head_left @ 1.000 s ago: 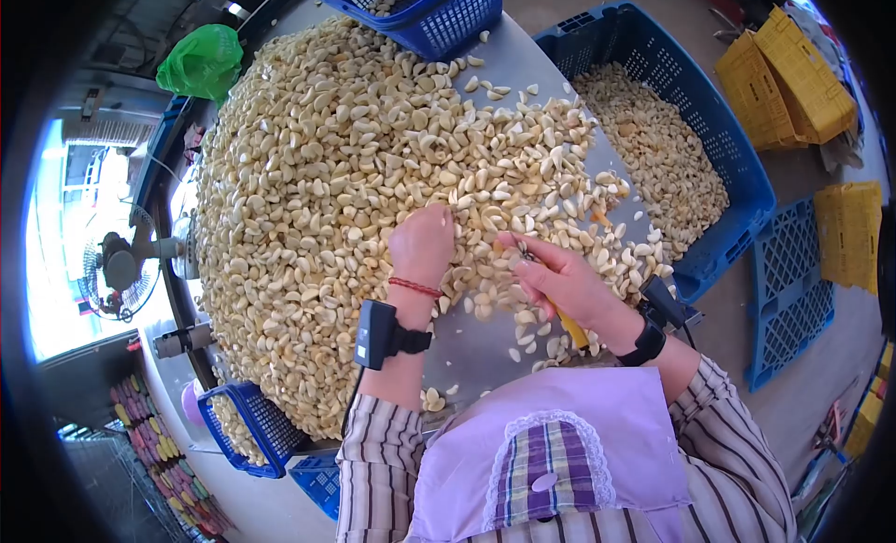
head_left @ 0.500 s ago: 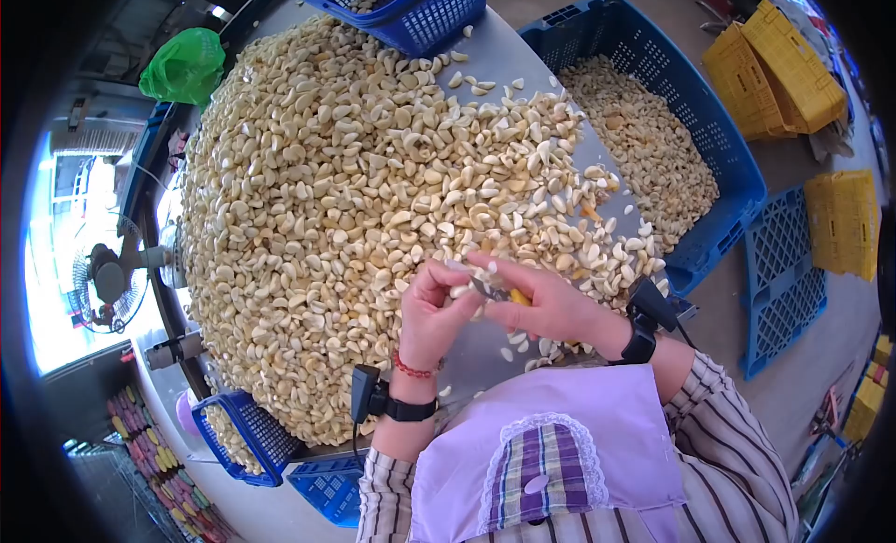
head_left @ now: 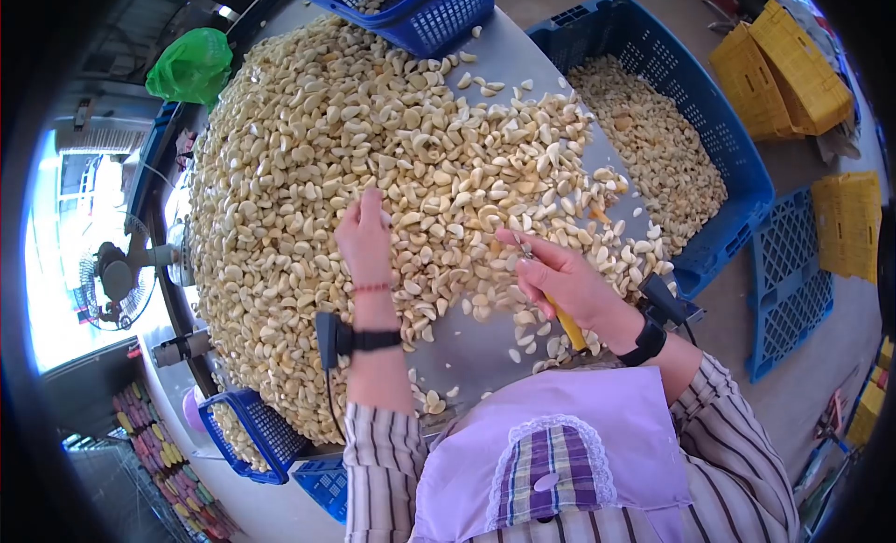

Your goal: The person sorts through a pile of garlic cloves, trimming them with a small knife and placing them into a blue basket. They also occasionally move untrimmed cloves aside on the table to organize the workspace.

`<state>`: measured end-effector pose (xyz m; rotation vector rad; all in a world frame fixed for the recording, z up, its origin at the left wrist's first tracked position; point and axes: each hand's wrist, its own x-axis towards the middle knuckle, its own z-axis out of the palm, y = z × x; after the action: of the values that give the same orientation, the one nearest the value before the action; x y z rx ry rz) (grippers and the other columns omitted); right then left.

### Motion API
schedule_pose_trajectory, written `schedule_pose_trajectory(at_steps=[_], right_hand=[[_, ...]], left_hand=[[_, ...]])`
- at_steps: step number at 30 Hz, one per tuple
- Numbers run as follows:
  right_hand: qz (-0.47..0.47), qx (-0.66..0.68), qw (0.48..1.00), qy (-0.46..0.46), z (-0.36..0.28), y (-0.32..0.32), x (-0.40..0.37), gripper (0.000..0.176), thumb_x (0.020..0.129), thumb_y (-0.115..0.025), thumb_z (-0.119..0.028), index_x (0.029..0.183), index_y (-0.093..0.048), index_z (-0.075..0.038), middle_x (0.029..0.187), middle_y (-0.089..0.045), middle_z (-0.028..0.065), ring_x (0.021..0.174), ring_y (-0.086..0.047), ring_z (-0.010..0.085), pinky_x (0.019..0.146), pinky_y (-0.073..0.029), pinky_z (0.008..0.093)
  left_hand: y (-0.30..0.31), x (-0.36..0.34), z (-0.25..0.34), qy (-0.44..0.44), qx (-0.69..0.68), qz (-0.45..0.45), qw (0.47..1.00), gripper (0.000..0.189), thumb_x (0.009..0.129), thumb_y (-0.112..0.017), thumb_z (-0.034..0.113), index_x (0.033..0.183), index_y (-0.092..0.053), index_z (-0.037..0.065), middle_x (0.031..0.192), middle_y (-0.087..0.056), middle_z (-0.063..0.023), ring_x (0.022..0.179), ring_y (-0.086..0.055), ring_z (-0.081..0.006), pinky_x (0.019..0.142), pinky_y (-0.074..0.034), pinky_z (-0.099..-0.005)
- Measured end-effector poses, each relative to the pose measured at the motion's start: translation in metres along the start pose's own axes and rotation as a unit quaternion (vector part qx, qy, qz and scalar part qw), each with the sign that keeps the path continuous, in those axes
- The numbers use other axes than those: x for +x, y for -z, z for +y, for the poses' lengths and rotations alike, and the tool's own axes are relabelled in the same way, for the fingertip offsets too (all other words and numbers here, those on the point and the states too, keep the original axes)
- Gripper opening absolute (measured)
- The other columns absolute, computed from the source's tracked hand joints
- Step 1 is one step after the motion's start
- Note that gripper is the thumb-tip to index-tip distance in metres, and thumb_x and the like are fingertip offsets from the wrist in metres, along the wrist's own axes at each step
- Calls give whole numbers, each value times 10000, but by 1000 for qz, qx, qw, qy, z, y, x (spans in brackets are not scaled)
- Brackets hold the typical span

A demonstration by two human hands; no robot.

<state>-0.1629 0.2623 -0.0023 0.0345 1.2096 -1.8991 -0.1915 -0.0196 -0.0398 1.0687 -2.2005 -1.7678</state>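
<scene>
A wide heap of pale, curved nuts that look like cashews [head_left: 280, 188] covers the metal table [head_left: 457, 352]. My left hand [head_left: 364, 240] is over the middle of the heap, its fingers curled closed, with a whitish nut [head_left: 385, 220] showing at the fingertips. Further right, near the edge of the heap, my right hand [head_left: 574, 286] grips a small knife with a yellow handle [head_left: 566, 327]. Its short metal blade sticks out beyond the thumb and forefinger, pointing away from me.
A large blue crate [head_left: 747, 193] of nuts stands right of the table. Blue baskets sit at the far edge [head_left: 434, 25] and lower left [head_left: 245, 431]. Yellow crates [head_left: 793, 67] and a blue pallet [head_left: 793, 282] lie right. A green bag [head_left: 191, 65] and fan [head_left: 117, 272] are left.
My hands were together over the near edge of the heap, around the knife and pale pieces. The left has moved away and left over the heap; the right has moved right with the knife.
</scene>
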Motion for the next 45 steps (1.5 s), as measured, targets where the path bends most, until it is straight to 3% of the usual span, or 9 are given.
schedule_pose_trajectory(at_steps=[3, 6, 17, 20, 22, 26, 35, 37, 45], right_hand=[[-3, -21, 1000, -2, 3, 0, 2, 498, 952, -519, -233, 1411, -372, -107, 644, -485, -26, 459, -419, 21, 419, -363, 164], [15, -33, 999, -5, 0, 2, 1, 528, 943, -539, -257, 1414, -361, -98, 658, -498, -21, 460, -427, 24, 421, -375, 168], [16, -61, 998, -20, 4, 4, 0, 564, 938, -543, -260, 1431, -325, -93, 672, -506, -12, 462, -426, 32, 428, -388, 184], [19, -67, 997, -17, 1, 3, -1, 565, 935, -544, -265, 1431, -328, -103, 671, -509, -15, 464, -416, 30, 435, -388, 181], [16, -79, 997, -21, 0, 5, -3, 572, 924, -563, -282, 1425, -346, -110, 710, -529, -5, 522, -453, 34, 451, -394, 182], [23, -123, 992, 4, -7, -4, -6, 586, 910, -583, -310, 1414, -365, -103, 813, -566, 20, 606, -499, 49, 496, -418, 201], [-11, -309, 915, 258, 12, -10, -1, 607, 898, -595, -294, 1425, -352, -118, 883, -586, 14, 683, -542, 71, 604, -460, 222], [-47, -181, 982, -1, -14, -21, -13, 598, 900, -593, -263, 1433, -347, -154, 832, -581, -3, 660, -522, 59, 566, -453, 211], [-69, -77, 994, -27, -5, -15, -10, 500, 932, -544, -210, 1410, -398, -207, 740, -532, -26, 605, -484, 20, 464, -399, 173]], left_hand=[[-10, 33, -18, -239, 373, 69, 894, 319, 875, -574, 310, 701, -631, 49, 666, -635, -95, 681, -636, -268, 622, -494, -359], [-21, 17, 13, -248, 547, 28, 799, 320, 821, -599, 374, 780, -664, 63, 760, -661, -135, 744, -637, -327, 665, -491, -430], [-15, 25, 13, -194, 595, -43, 779, 302, 760, -653, 367, 859, -687, 84, 796, -666, -162, 774, -639, -357, 705, -500, -443], [-15, 23, 10, -237, 544, -37, 804, 237, 777, -642, 266, 873, -669, 51, 761, -668, -146, 691, -646, -279, 636, -506, -370], [-10, 9, 8, 11, 145, -190, 971, 157, 801, -580, 142, 912, -633, 46, 734, -644, -90, 579, -579, -146, 538, -459, -250], [-1, -48, 13, 91, -242, -286, 923, 167, 826, -583, 81, 987, -540, 60, 814, -609, -47, 513, -435, -62, 464, -348, -184], [-29, -128, -11, 56, -358, -276, 890, 162, 838, -619, 62, 963, -527, 109, 855, -608, -5, 524, -420, -37, 454, -315, -167], [-35, -139, -5, 69, -349, -276, 893, 164, 843, -629, 48, 946, -522, 118, 831, -604, 3, 534, -449, -29, 459, -324, -145], [-30, -146, 0, 41, -441, -331, 833, 133, 847, -593, 51, 920, -489, 91, 891, -599, -57, 660, -576, -113, 696, -469, -227]])
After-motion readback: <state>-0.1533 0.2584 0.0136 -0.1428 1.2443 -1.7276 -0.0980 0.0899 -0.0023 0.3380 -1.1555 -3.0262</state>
